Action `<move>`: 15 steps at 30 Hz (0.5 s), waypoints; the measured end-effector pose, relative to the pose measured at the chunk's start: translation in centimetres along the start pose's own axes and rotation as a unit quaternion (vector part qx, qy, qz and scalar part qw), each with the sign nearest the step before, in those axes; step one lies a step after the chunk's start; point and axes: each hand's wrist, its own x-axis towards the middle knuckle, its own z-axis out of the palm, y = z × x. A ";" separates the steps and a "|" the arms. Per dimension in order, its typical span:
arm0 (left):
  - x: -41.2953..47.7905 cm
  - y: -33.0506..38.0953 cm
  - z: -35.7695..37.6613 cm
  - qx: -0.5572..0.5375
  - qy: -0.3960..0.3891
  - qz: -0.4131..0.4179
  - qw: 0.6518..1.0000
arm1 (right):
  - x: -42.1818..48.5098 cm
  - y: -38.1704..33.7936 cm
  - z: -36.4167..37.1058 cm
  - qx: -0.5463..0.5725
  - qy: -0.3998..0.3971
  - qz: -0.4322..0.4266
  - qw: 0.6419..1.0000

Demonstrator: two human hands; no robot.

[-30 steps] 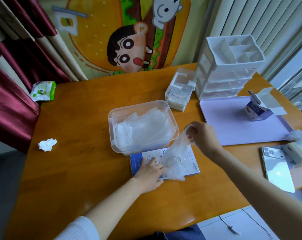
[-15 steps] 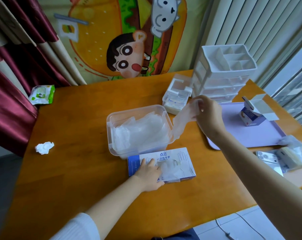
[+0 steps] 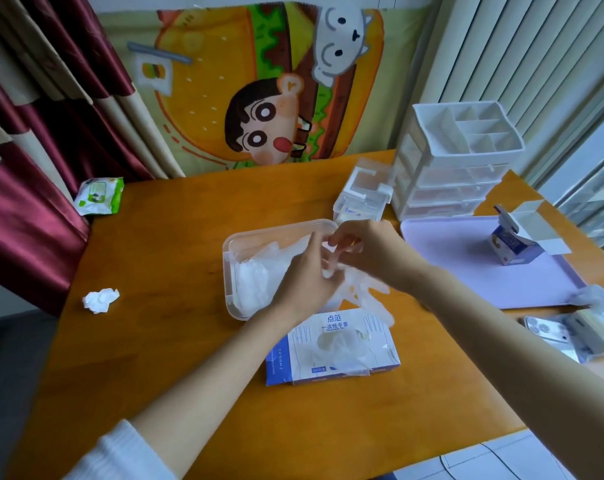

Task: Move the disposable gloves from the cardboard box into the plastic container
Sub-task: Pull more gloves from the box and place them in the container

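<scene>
Left hand (image 3: pixel 305 277): fingers curled, pinching the glove (image 3: pixel 366 292).
Right hand (image 3: pixel 368 249): apparently gripping the same glove, over the plastic container (image 3: pixel 229 268).

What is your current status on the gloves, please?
Both hands, left and right, hold one clear glove over the plastic container. Glove box lies open in front. Nothing in the way.

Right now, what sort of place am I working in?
Probably a home room, not a workshop: a cartoon burger wall hanging, dark red curtains, and a white plastic drawer organiser on an orange wooden table.
</scene>
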 end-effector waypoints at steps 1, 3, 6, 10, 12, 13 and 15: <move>0.3 -0.3 -0.4 -0.023 0.016 -0.018 0.999 | 0.3 0.4 -0.1 0.024 0.016 0.013 0.999; 0.6 -0.8 -1.4 -0.062 0.039 -0.053 0.996 | 0.7 1.3 -0.3 0.083 0.073 0.055 0.992; 0.9 -1.1 -2.5 -0.119 0.064 -0.092 0.987 | 0.5 2.1 0.1 0.256 0.049 0.122 0.958; 1.5 -1.8 -3.2 -0.133 0.081 -0.151 0.976 | -0.2 2.0 3.2 0.180 -0.086 0.106 0.974; 1.8 -2.4 -3.7 -0.134 0.074 -0.169 0.974 | 0.3 2.0 3.9 0.138 -0.055 0.095 0.984; 1.8 -2.7 -4.0 -0.140 0.070 -0.177 0.972 | 0.7 2.0 3.8 0.152 -0.040 0.096 0.983; 1.8 -3.4 -5.2 -0.141 0.061 -0.194 0.969 | 1.8 2.3 3.4 0.206 -0.039 0.105 0.972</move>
